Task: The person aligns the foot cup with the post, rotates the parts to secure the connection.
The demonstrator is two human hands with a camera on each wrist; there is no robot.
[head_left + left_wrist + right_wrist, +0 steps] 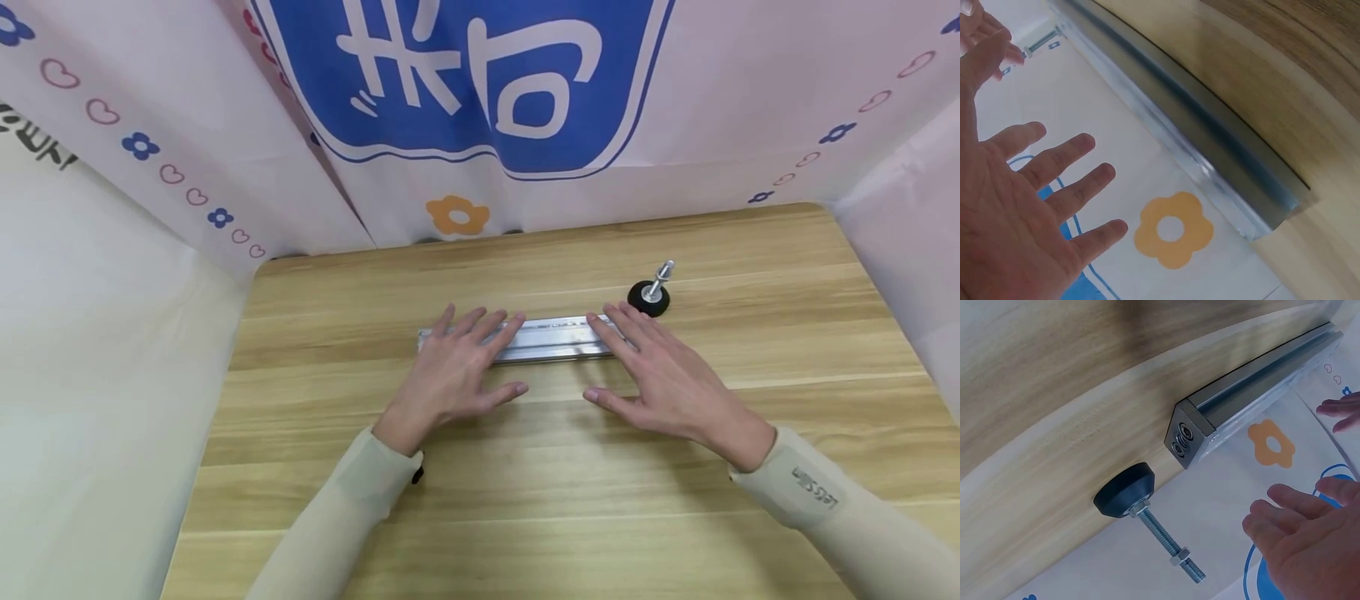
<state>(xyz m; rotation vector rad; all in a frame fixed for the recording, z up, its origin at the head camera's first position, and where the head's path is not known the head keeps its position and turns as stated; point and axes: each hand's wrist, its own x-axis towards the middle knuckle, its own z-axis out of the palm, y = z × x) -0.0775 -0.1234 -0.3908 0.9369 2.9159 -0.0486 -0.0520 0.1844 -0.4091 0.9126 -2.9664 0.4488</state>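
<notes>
A silver aluminium profile bar lies lengthwise across the wooden table. My left hand is spread above its left part, fingers apart and fairly straight. Over its right end my right hand is held likewise, thumb pointing inward. Both wrist views show air between the hands and the bar, and neither hand holds anything. In the right wrist view the near end of the bar carries an end plate with round holes. Just beyond my right fingers stands a levelling foot with a black round base, a tilted threaded stud and nuts.
The wood-grain table reaches back to a white printed cloth with a blue sign and an orange flower. More white cloth hangs at the left and right sides.
</notes>
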